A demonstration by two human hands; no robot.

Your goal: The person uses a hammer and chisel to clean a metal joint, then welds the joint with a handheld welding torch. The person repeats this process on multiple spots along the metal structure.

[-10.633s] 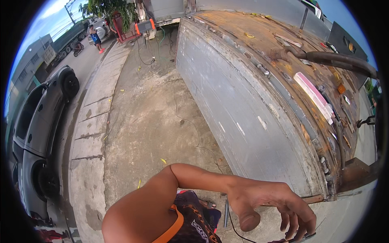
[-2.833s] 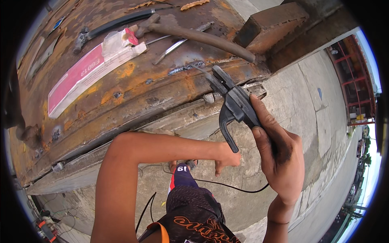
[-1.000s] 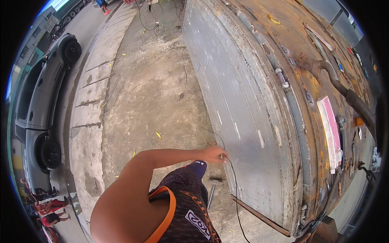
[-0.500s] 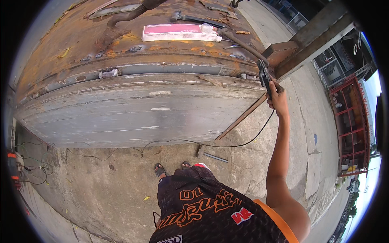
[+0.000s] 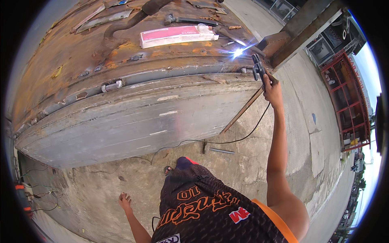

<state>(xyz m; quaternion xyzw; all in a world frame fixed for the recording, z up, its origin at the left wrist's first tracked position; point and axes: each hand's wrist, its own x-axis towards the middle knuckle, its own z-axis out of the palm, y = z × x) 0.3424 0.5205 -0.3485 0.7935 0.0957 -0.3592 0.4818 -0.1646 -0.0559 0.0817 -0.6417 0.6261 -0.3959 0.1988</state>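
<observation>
My right hand (image 5: 273, 92) grips a black welding electrode holder (image 5: 257, 67), its cable (image 5: 261, 123) trailing down to the ground. Just left of the holder's jaws a bright blue-white welding arc (image 5: 238, 52) flares on the rusty metal top (image 5: 91, 50), close to its right corner. Glare hides the contact spot, and the electrode itself is hard to make out. My left hand (image 5: 125, 199) hangs low at my left side, fingers apart and holding nothing. A grey metal side panel (image 5: 121, 121) faces me below the rusty top, with a hinge barrel (image 5: 112, 86) along the seam.
On the rusty top lie a pink-and-white box (image 5: 174, 36), a hammer (image 5: 190, 20) and a bent pipe (image 5: 121, 24). A steel post (image 5: 302, 38) rises at the right corner. Another hammer (image 5: 219, 150) and wires (image 5: 46, 194) lie on the concrete. Farther right stands a red-framed booth (image 5: 348, 101).
The welding arc has lit up beside the holder. My left hand has come into view at lower left. The view has shifted and tilted slightly; my right hand still grips the holder.
</observation>
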